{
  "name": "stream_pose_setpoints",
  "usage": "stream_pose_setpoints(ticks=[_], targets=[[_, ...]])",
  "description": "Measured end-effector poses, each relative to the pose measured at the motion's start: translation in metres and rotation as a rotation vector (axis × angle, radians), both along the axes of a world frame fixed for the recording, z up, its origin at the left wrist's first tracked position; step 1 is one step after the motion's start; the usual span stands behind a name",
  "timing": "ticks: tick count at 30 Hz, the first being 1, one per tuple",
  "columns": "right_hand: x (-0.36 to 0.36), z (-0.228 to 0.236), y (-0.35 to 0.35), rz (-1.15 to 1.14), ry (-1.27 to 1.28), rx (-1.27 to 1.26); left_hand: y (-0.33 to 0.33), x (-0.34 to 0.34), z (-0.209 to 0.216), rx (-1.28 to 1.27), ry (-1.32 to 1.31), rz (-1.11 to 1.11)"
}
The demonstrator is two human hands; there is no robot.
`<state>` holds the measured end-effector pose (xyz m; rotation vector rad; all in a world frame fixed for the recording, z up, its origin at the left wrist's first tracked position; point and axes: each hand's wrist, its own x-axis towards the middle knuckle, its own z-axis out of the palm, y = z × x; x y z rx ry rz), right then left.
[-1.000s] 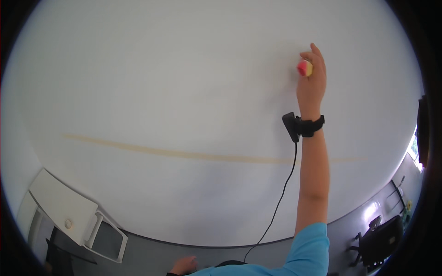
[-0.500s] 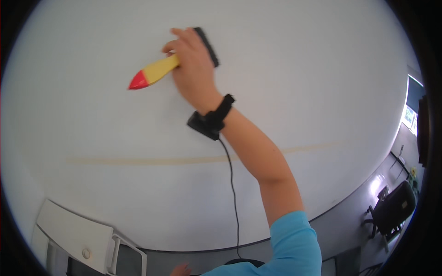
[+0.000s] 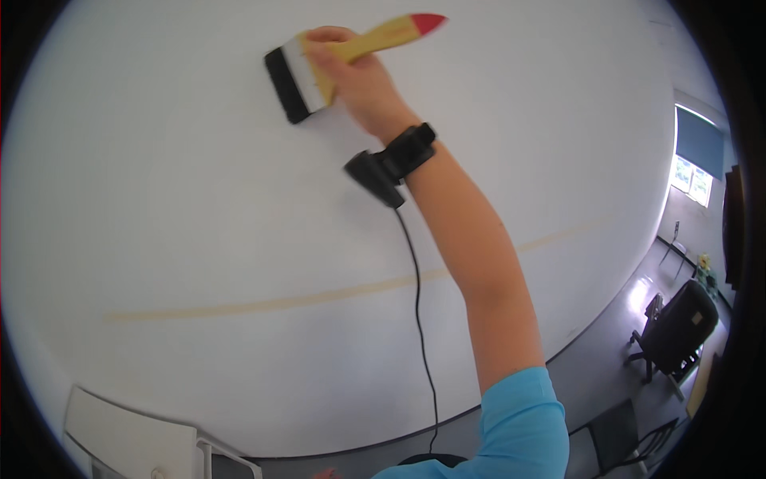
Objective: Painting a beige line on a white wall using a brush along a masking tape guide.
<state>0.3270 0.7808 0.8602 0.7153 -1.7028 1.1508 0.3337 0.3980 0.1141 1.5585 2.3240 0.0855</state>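
Observation:
My right hand reaches high up in front of a white wall and is closed round a wide paintbrush. The brush has a yellow handle with a red tip, a pale ferrule and black bristles. Its bristles point left, at or close to the wall; I cannot tell if they touch. The handle sticks out to the upper right. A black strap with a small black device is on my right wrist. Only a sliver of my left hand shows at the lower edge, its fingers mostly hidden.
A tan stripe runs across the wall below my hand. From the wrist device a black cable hangs down. White furniture stands at the lower left. To the right are a black office chair, a dark chair and a window.
My right hand has turned the paintbrush over: its bristles pointed right and now point left, the handle swinging to the right. The wrist has moved up and right. The view has shifted.

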Motion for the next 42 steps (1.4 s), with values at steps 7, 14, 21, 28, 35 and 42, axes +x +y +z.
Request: stream_pose_setpoints(ticks=[7, 14, 21, 28, 35, 42], targets=[[0.077, 0.004, 0.132, 0.081, 0.108, -0.178, 0.055, -0.005, 0.018, 0.013, -0.066, -0.028], [0.161, 0.013, 0.236, -0.078, 0.273, -0.304, 0.086, -0.008, 0.037, 0.008, -0.113, -0.030], [0.235, 0.010, 0.313, -0.367, 0.472, -0.517, 0.100, -0.005, 0.044, 0.003, -0.152, -0.015], [0.244, 0.020, 0.320, -0.871, 0.625, -0.439, 0.098, 0.000, 0.027, 0.017, -0.186, 0.031], [0.174, 0.061, 0.265, -1.534, 0.676, 0.096, 0.092, 0.009, 0.018, 0.020, -0.213, 0.067], [0.098, 0.068, 0.183, -1.489, 0.691, 0.140, 0.076, 0.008, 0.016, 0.033, -0.242, 0.108]])
